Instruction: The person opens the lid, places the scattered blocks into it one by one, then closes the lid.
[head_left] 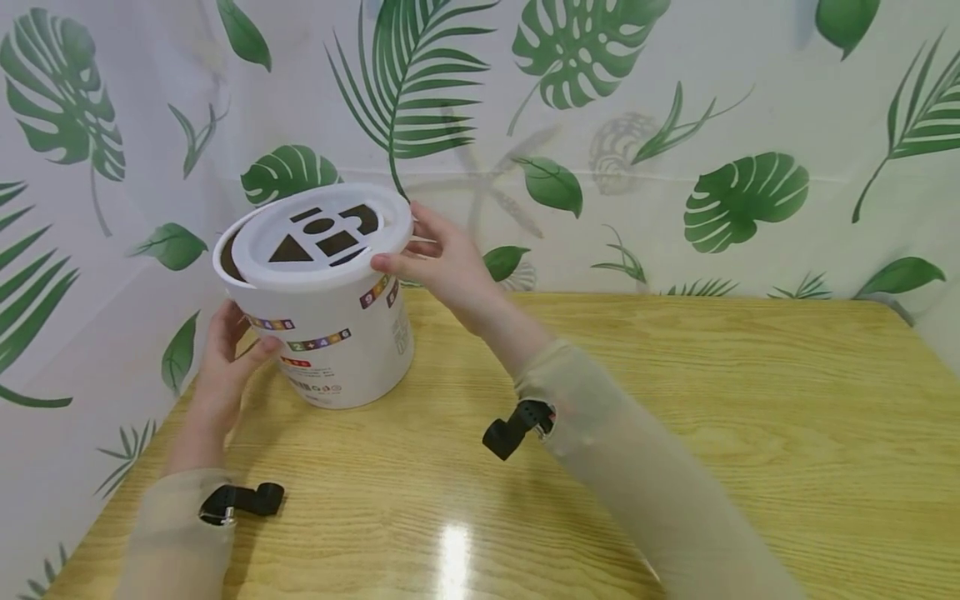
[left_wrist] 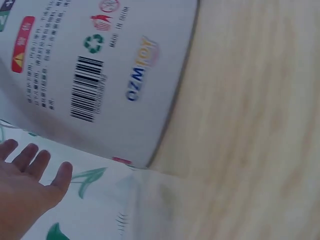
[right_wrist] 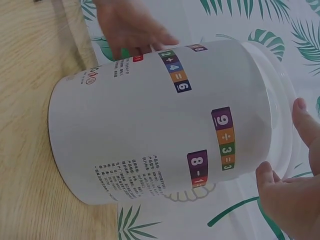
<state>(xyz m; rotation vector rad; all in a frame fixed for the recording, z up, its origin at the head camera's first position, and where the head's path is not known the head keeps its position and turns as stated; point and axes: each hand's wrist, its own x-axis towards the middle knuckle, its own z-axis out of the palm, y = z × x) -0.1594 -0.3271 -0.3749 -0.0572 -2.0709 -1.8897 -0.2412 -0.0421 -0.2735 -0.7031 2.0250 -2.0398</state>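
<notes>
A white bucket point(head_left: 347, 350) stands on the table, printed with coloured sum strips and small text. On its top lies a white lid point(head_left: 253, 242) with shaped cut-outs, shifted to the right so a dark gap shows along the bucket's left rim. My right hand point(head_left: 450, 262) holds the lid's right edge between thumb and fingers. Beside the bucket's left wall is my left hand point(head_left: 228, 358), fingers spread and partly hidden behind the bucket. In the left wrist view, the left hand point(left_wrist: 30, 190) has loosely bent fingers and grips nothing.
The wood-grain table point(head_left: 712, 433) extends to the right and toward me. Behind and to the left hangs a white sheet point(head_left: 600, 225) with green leaf prints, close to the bucket. Black wrist straps point(head_left: 517, 425) sit on both sleeves.
</notes>
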